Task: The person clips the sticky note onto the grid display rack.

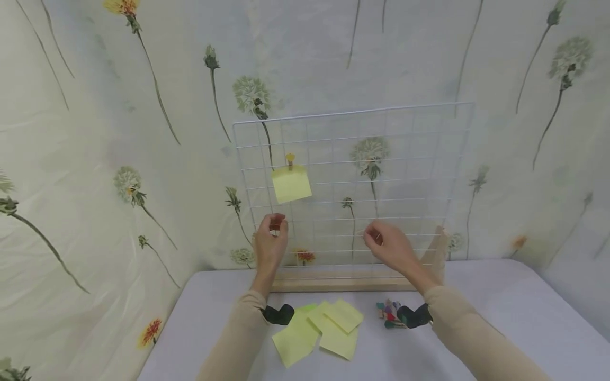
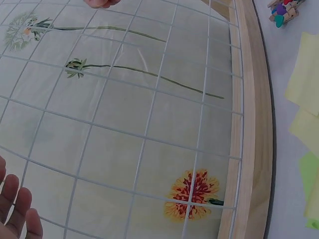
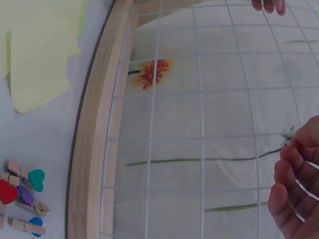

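A yellow sticky note (image 1: pixel 292 184) hangs on the white wire grid (image 1: pixel 333 201), under a small wooden clothespin (image 1: pixel 290 164) with a yellow top. Below the note, my left hand (image 1: pixel 270 241) is up close to the grid, fingers loosely bent and nothing visible in them. My right hand (image 1: pixel 388 244) stands farther right before the wires, its fingers (image 3: pixel 286 199) loosely curled with no object showing. Whether either hand touches a wire is unclear. Several sticky notes (image 1: pixel 339 338) overlap on the table, left of a small pile of heart-topped clothespins (image 1: pixel 389 313).
The grid stands upright in a wooden base (image 1: pixel 343 286) with a slanted wooden side piece (image 1: pixel 434 248) on the right. A white cloth covers the table (image 1: pixel 495 307). Behind hangs a dandelion-print curtain (image 1: pixel 176 132). A green note (image 2: pixel 310 189) lies under the yellow ones.
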A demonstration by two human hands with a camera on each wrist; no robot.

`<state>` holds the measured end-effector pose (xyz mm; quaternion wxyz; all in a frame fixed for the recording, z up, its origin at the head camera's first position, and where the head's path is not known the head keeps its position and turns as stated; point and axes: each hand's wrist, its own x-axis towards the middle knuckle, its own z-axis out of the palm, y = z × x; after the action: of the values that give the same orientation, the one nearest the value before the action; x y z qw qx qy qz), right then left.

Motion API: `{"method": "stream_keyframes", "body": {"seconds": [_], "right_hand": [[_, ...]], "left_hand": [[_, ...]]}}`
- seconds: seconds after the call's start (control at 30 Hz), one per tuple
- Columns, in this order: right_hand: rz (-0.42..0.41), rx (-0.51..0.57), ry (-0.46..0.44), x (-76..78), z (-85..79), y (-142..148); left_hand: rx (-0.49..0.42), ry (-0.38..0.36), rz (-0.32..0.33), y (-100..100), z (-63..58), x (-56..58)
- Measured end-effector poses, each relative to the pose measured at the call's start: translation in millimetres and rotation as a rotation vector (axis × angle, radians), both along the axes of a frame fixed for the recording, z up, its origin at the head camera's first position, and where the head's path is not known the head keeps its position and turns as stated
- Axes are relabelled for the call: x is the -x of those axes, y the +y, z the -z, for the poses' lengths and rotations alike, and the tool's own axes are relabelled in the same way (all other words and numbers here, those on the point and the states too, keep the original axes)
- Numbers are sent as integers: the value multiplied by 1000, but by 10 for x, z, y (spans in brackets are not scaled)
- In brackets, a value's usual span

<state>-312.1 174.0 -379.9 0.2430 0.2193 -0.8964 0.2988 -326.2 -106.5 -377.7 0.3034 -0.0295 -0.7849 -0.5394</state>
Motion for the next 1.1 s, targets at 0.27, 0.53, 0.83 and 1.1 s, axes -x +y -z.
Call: {"method": "stream_keyframes", "body": {"seconds": [0.27,0.53,0.83,1.1], "right_hand": [[29,12,-33,-60,174,147],[67,-4,-119,-86,397,221],[63,18,-160,-179,633,332],[116,43,-199,-299,841,455]], "left_hand": [[13,14,-3,-1,70,-9],[-8,-18,10,-23,165,-41],[-31,-63,56,-23,352,-43],[-32,-72,57,-39,483,-92]]}}
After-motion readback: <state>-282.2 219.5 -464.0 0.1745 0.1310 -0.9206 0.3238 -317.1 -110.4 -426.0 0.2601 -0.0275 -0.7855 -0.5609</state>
